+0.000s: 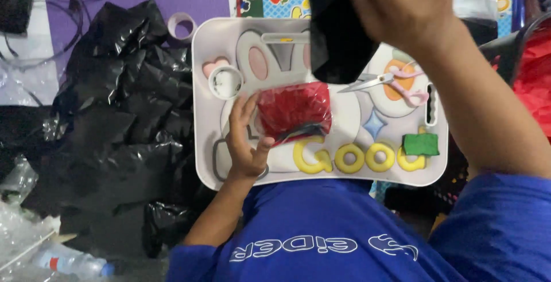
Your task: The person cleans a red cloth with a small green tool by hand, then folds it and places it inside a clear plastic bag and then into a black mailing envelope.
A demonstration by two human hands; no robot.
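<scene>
A white lap tray [202,52] with cartoon pictures and yellow letters lies in front of a person in a blue shirt [321,236].

The left hand [247,138] rests near the tray's 8 o'clock edge. Its fingers are half curled and its thumb is spread, and they grip the left side of a red packet [294,110] wrapped in clear plastic. The packet lies flat on the tray just left of its centre, and a dark strip runs along its lower edge.

The right hand [402,6] is raised above the tray's 12 o'clock edge, close to the camera. It is closed around the top of a black sheet [336,35], which hangs down. The sheet's bottom edge shows just above the packet, at the packet's 1 o'clock. Whether the two touch cannot be told.

Scissors [381,81] with pink handles lie on the tray at the packet's 2 o'clock, blades pointing toward it. A green block [420,144] sits near the tray's 4 o'clock corner. A small white round cup [225,82] stands at the packet's 10 o'clock, just above the left hand's fingertips.

Off the tray at 9 o'clock there is a heap of crumpled black plastic bags [120,115]. A pale tape roll [182,25] lies at 11 o'clock. A plastic bottle [74,262] lies at 7 o'clock, and red material [534,75] shows at 3 o'clock.
</scene>
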